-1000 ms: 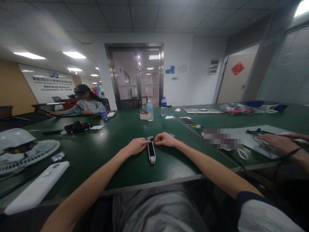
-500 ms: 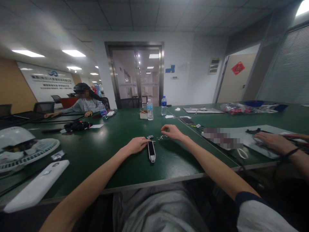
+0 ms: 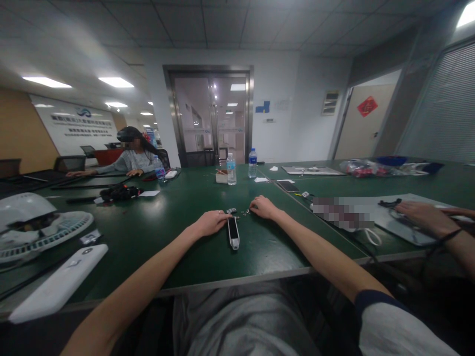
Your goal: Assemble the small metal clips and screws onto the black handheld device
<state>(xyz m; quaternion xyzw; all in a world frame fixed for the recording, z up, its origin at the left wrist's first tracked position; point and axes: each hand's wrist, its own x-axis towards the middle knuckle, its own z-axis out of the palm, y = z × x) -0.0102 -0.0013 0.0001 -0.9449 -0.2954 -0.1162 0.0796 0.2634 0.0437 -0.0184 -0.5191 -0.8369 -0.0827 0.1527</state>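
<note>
A long, narrow white device with a black upper face lies on the green table, one end pointing at me. My left hand is closed at its far left edge, fingertips on the casing. Just beyond that end sits a small grey part. To the right of it, tiny shiny pieces are scattered on the table. Over these pieces my right hand is lowered, its fingers bent and drawn together at the tips. Whatever is between them is too small to make out.
Two water bottles and a small box stand farther back. A white fan-like housing and a white case lie at left. Another person's hand works at right over a pale board; someone sits far left.
My right hand has come down onto the tiny pieces, and its fingers have drawn in, covering some of them. My left hand and the white device stay in place.
</note>
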